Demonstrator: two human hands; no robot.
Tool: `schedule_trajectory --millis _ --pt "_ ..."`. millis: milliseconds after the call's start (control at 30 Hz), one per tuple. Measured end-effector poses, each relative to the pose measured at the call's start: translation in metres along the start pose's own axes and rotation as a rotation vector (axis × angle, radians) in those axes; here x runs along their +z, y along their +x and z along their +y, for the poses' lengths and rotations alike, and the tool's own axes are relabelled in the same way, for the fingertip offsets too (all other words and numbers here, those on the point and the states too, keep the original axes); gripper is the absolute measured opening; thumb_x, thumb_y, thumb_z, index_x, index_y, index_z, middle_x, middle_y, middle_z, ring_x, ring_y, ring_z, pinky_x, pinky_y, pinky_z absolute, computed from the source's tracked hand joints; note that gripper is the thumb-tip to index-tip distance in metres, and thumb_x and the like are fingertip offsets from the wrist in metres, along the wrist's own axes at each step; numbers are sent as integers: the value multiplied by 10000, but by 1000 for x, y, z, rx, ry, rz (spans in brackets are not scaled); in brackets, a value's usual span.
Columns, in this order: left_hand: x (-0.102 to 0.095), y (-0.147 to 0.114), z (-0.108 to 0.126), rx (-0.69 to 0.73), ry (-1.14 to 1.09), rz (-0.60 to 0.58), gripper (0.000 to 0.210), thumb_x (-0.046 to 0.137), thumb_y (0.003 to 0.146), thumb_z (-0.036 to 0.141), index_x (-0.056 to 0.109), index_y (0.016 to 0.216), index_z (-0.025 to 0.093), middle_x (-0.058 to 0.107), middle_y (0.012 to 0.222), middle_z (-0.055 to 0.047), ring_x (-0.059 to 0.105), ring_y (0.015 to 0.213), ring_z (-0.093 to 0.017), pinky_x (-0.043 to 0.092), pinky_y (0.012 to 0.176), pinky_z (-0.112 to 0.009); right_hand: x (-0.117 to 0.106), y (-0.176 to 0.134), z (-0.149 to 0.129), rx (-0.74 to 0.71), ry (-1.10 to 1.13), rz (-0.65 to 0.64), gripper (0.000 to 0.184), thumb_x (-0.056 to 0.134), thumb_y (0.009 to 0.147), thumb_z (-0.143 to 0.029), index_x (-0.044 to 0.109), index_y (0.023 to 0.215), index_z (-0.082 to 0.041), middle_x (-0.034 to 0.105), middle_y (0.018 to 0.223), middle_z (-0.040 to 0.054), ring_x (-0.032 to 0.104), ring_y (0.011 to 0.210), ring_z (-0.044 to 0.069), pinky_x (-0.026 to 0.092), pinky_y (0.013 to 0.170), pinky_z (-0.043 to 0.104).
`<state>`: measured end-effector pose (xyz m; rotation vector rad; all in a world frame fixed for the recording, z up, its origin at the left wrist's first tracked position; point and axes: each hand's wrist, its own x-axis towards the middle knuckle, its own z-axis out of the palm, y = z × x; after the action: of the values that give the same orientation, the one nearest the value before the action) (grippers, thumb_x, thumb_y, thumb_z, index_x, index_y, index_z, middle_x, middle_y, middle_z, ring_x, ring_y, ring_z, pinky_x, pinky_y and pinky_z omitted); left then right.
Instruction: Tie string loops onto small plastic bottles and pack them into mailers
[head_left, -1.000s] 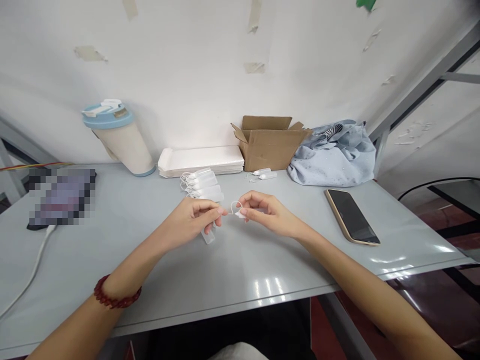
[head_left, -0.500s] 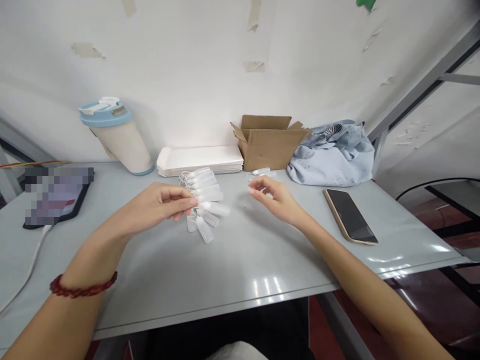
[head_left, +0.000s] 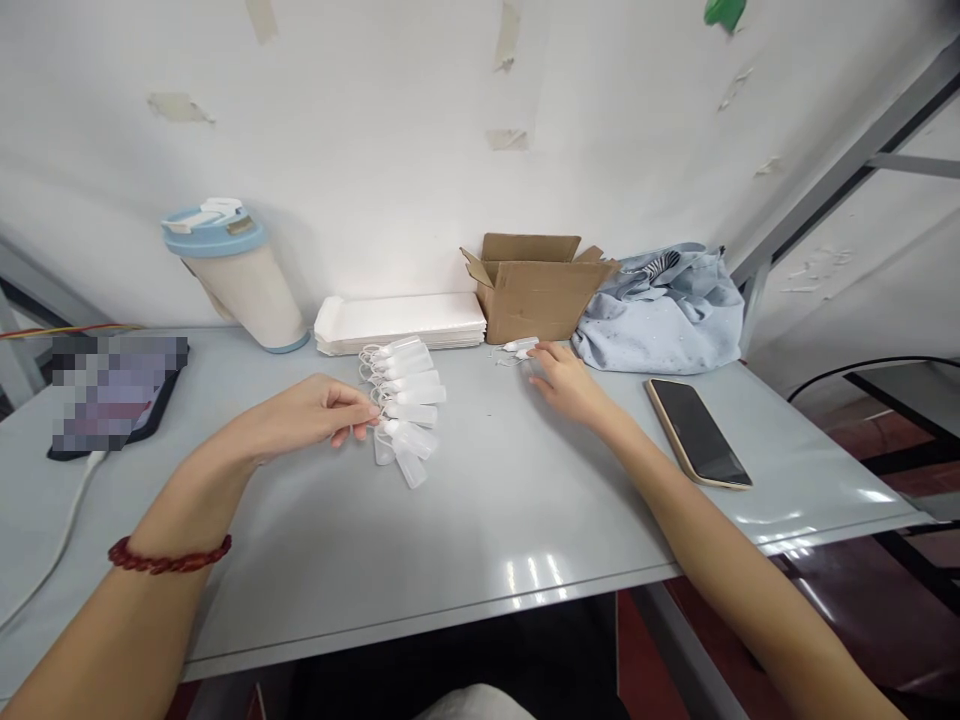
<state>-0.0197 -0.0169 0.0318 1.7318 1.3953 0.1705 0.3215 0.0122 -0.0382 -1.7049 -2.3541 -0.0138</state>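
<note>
1. Left hand (head_left: 334, 412): thumb and forefinger together at the cord loops of fanned translucent vials (head_left: 420, 413), mid-desk (head_left: 465, 540); whether they clamp a cord, I cannot tell.
2. Right hand (head_left: 564, 382): thumb and fingers apart, beside the far-edge vials (head_left: 520, 344).
3. Phone (head_left: 697, 432): near the desk's right edge.

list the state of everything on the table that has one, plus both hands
Box: open on top
Cup: lid on
White stack: layered flat
Cloth: crumpled
Right phone: face up, screen dark
Left phone: cable plugged in
Vial pile: overlapping, lying down
Vials by box: lying down
Left hand: fingertips pinched, at the pile
Right hand: thumb and fingers apart
</note>
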Motion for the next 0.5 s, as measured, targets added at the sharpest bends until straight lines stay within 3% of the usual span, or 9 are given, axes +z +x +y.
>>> schedule_trajectory --millis 233,367,500 --pt "5 -7 11 -32 39 275 341 533 793 419 575 570 165 517 565 24 451 542 -112 351 524 -208 3 -1 -1 21 -102 6 423 446 886 -197 447 1300 -111 449 1343 193 437 1179 338 409 931 464" --pt "8 -7 14 -51 31 344 390 521 813 464 534 564 164 460 525 35 382 513 -98 293 503 -204 7 0 2 -16 -103 18 414 390 907 -200 429 1315 -142 411 1398 180 386 1228 335 399 924 488" --pt "13 -8 18 -29 -4 396 368 526 814 446 534 574 167 451 516 37 383 521 -103 288 502 -207 8 1 2 10 -124 60 408 400 896 -193 456 1295 -127 465 1280 197 431 1115 343 409 872 479"
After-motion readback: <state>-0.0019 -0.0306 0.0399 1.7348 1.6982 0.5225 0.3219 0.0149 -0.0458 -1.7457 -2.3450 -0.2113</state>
